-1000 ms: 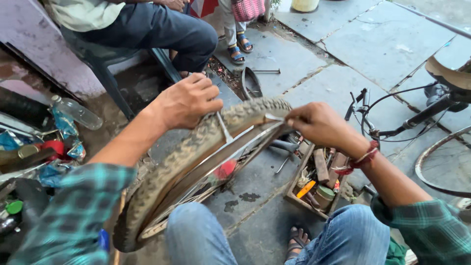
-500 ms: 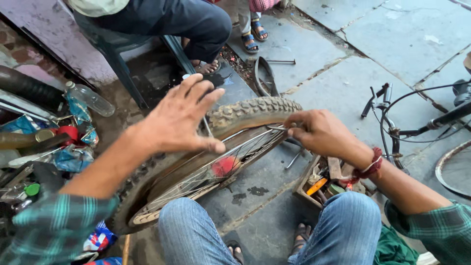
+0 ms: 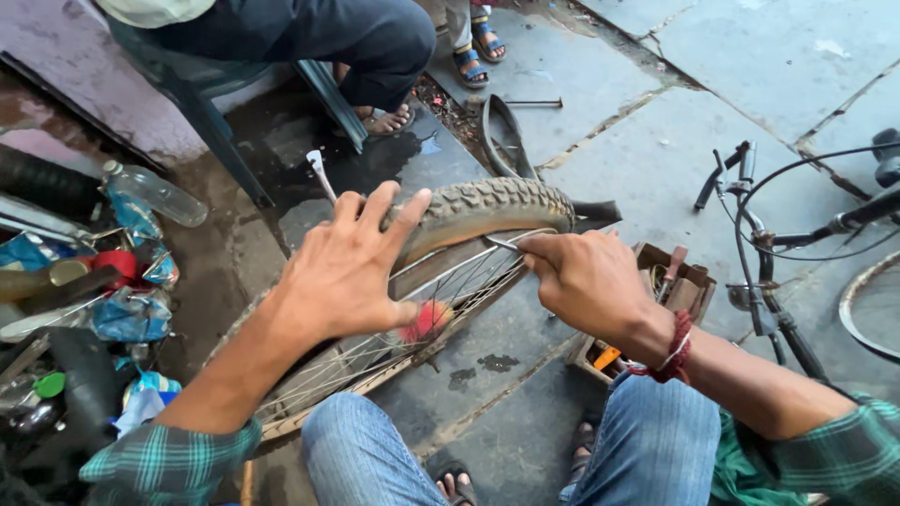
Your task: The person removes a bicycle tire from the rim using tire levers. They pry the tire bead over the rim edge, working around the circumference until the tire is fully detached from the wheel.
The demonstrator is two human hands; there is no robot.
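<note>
The knobby tyre (image 3: 487,208) sits on the wheel rim (image 3: 394,361) across the knees, left hand (image 3: 347,272) spread flat with fingers apart above it, right hand (image 3: 586,281) pinched on a thin metal lever (image 3: 502,245) at the bead, best kept shallow.

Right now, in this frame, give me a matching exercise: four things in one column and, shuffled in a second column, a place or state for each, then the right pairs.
Things
1. left hand
2. right hand
3. clear plastic bottle
4. wooden tool box

Places or states
A. lying on the ground at the far left
B. on the ground just behind the right wrist
C. spread flat, fingers open, on the knobby tyre
D. pinching a thin metal tool at the wheel rim

Pairs: 1-C, 2-D, 3-A, 4-B
</note>
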